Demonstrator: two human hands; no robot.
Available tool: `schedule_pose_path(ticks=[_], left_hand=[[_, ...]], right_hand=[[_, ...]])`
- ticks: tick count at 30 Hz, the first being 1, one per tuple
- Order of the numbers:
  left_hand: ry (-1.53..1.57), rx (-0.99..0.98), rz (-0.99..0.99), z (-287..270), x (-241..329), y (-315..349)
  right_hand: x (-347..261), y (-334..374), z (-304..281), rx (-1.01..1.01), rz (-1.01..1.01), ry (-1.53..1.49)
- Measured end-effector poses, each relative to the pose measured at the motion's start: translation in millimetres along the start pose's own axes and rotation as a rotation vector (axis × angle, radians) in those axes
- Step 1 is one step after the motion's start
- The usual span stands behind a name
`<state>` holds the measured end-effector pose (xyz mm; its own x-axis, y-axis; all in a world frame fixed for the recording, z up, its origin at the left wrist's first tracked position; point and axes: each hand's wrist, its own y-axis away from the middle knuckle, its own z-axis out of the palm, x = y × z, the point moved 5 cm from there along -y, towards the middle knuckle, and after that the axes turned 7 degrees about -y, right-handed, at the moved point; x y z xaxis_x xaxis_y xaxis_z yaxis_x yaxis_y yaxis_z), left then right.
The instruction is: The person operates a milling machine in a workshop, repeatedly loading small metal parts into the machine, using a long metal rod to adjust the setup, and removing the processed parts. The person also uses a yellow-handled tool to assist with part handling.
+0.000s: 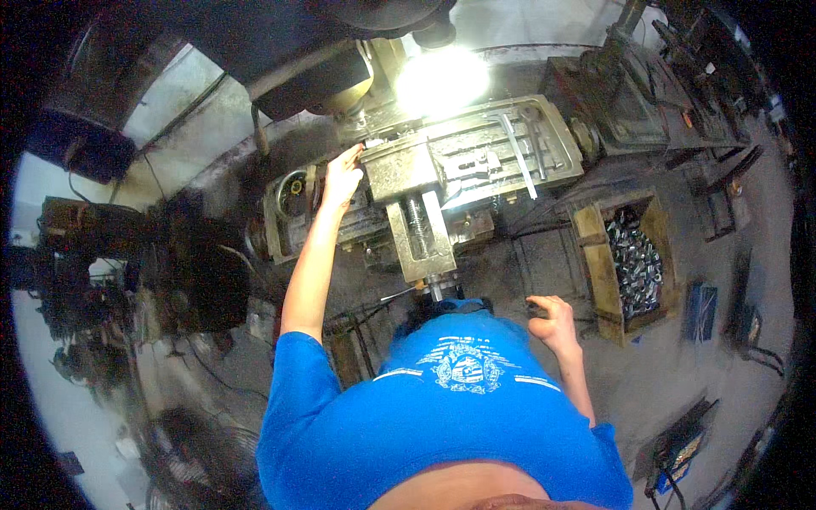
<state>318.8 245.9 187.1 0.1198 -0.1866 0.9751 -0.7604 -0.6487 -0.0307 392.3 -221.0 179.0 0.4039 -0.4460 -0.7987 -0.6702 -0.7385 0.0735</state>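
Note:
My left hand [342, 177] reaches forward to the left end of a metal vise [399, 167] on the milling machine's table. Its fingers are pressed together at a small bright metal piece [371, 144]; whether they grip it or only touch it is hard to see. Low on the right, beside my blue shirt [467, 425], my right hand [554, 323] hangs apart from the machine. Its fingers are curled toward the thumb, with a small dark spot at the tips that I cannot make out. The vise's slide and screw [416, 221] point toward me.
A glaring lamp [442, 81] hangs over the machine table [552, 127], where an L-shaped metal bar [517, 157] and small tools lie. To the right stands a wooden crate [599, 272] full of small metal parts [636, 263]. A blue tray [700, 313] is farther right. Dark machinery fills the left.

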Motion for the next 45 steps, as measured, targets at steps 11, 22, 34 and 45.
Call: schedule_pose_path(ticks=[11, 22, 34, 45], left_hand=[[0.002, 0.089, -0.011, 6.8, 12.1, 4.7], [0.059, 0.008, -0.038, -13.3, -18.1, -24.5], [0.176, 0.157, -0.294, -8.3, -32.8, -37.0], [0.245, 0.032, -0.443, -34.9, -48.4, -40.8]], right_hand=[[-23.5, -9.6, -9.9, -0.014, -0.040, 0.073], [-37.8, -28.2, 15.5, -0.049, -0.067, 0.095], [-35.5, -10.1, 11.8, -0.001, 0.066, 0.111], [-29.0, -2.4, 6.8, 0.048, 0.075, 0.124]])
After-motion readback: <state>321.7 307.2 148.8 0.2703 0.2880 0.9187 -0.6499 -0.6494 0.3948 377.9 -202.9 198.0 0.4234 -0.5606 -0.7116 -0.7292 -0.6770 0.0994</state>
